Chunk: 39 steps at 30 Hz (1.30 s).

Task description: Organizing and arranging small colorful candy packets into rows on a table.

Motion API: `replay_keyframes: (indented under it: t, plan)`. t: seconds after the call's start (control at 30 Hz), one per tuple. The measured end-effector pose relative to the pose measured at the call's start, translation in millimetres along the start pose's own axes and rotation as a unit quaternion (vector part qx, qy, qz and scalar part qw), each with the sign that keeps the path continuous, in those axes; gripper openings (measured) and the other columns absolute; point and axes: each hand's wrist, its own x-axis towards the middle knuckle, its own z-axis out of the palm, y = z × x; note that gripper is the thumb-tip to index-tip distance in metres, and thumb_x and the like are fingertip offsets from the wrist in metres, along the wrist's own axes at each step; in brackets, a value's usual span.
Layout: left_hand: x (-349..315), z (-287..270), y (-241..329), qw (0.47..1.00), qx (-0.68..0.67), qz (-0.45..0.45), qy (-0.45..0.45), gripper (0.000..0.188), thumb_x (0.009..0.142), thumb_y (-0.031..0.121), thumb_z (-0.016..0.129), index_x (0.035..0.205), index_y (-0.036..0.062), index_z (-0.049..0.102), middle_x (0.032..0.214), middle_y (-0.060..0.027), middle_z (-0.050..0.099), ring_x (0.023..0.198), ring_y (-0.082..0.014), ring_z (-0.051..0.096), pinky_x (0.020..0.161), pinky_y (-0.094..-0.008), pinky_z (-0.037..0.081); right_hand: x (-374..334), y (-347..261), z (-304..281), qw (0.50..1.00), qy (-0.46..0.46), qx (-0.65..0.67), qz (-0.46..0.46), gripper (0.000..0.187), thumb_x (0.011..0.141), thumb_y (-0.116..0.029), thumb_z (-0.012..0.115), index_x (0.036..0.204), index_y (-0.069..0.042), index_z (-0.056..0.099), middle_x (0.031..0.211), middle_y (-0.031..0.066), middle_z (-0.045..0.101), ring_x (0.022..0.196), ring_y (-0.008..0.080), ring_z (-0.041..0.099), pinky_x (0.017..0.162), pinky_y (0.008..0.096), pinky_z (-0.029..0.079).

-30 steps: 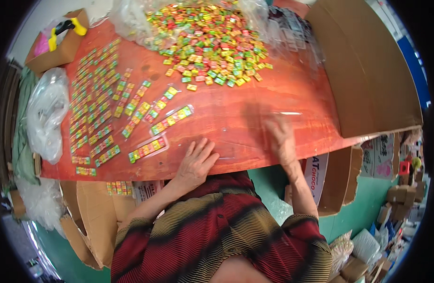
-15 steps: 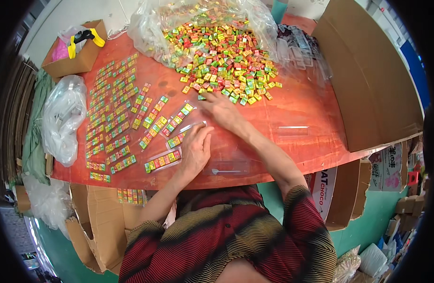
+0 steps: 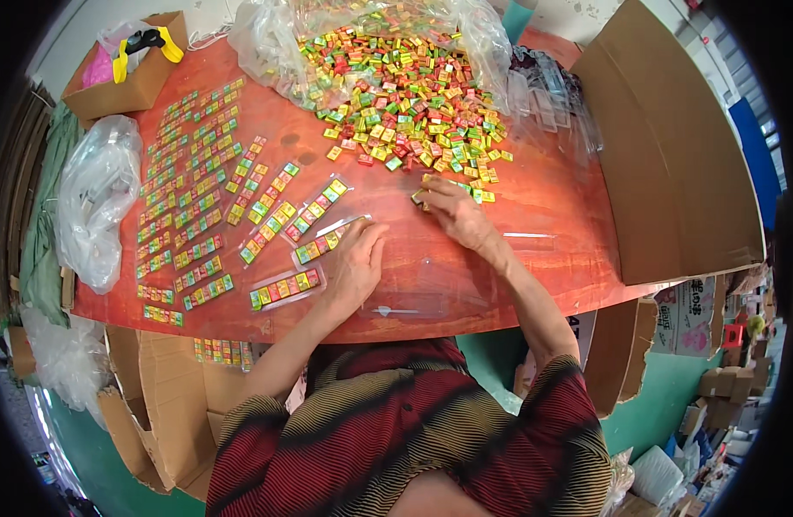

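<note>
My left hand is closed at the right end of a clear plastic tray partly filled with small coloured boxes. Its fingers cover that end. At the near edge of the loose pile, my right hand bends its fingers over a small yellow box; other boxes beneath the fingers are partly hidden. The pile of small red, yellow and green boxes spills out of a clear plastic bag. Just left of my left hand lies a filled tray, with another filled tray slanting above it.
Rows of filled trays cover the table's left side. A tall cardboard box stands at the right, near stacked clear trays. At the left are a crumpled plastic bag and an open carton. Another carton sits below the table edge.
My right hand has moved right and slightly nearer, from the pile's left front edge to boxes at its front. My left hand stays by the same tray. The whole view has shifted slightly.
</note>
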Motion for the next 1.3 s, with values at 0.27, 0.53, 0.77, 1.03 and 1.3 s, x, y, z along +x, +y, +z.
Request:
replay_keyframes:
  t: [0.27, 0.53, 0.77, 1.03, 1.3]
  plan:
    - [43.1, 49.9, 3.8, 0.998, 0.038, -0.033, -0.035, 0.028, 0.077, 0.010, 0.060, 0.101, -0.0001, 0.051, 0.093, -0.0174, 0.049, 0.085, -0.0348, 0.052, 0.071, -0.0418, 0.044, -12.0, 4.8, -31.7, 0.979, 0.093, -0.025, 0.182, 0.018, 0.081, -0.001, 0.052, 0.097, -0.004, 0.061, 0.090, 0.0142, 0.059, 0.084, 0.0303, 0.057, 0.072, 0.0357, 0.045]
    - [46.8, 69.8, -7.0, 0.984, 0.141, -0.048, -0.101, 0.029, 0.073, 0.010, 0.064, 0.098, 0.0023, 0.052, 0.090, -0.0166, 0.047, 0.084, -0.0347, 0.053, 0.068, -0.0436, 0.044, 4.4, -10.7, -4.7, 0.986, -0.001, -0.114, 0.122, 0.027, 0.076, -0.002, 0.053, 0.102, -0.006, 0.057, 0.091, 0.0128, 0.056, 0.083, 0.0306, 0.057, 0.067, 0.0370, 0.047]
    - [31.3, 58.5, -1.6, 0.980, 0.180, -0.009, -0.086, 0.020, 0.072, 0.008, 0.062, 0.086, -0.0015, 0.052, 0.079, -0.0182, 0.054, 0.075, -0.0347, 0.056, 0.065, -0.0429, 0.045, -8.1, -3.3, -1.7, 0.971, 0.038, -0.194, 0.138, 0.015, 0.078, -0.005, 0.053, 0.092, -0.006, 0.056, 0.087, 0.0129, 0.055, 0.078, 0.0319, 0.056, 0.063, 0.0388, 0.047]
    - [38.0, 55.0, 8.5, 0.974, 0.188, -0.056, -0.115, 0.024, 0.069, 0.013, 0.068, 0.081, 0.0000, 0.051, 0.075, -0.0171, 0.057, 0.072, -0.0346, 0.058, 0.061, -0.0428, 0.047, -5.8, -29.0, 11.1, 0.987, 0.005, -0.101, 0.128, 0.011, 0.076, -0.012, 0.058, 0.081, -0.003, 0.053, 0.079, 0.0156, 0.054, 0.074, 0.0340, 0.056, 0.063, 0.0403, 0.047]
    - [31.8, 53.8, 11.6, 0.980, 0.184, -0.035, -0.065, 0.035, 0.068, 0.026, 0.071, 0.082, 0.0004, 0.052, 0.081, -0.0160, 0.054, 0.073, -0.0340, 0.057, 0.060, -0.0420, 0.047, 36.0, -15.7, -0.3, 0.987, 0.015, -0.084, 0.136, 0.016, 0.076, -0.011, 0.059, 0.090, -0.004, 0.058, 0.085, 0.0156, 0.057, 0.077, 0.0332, 0.058, 0.063, 0.0404, 0.047]
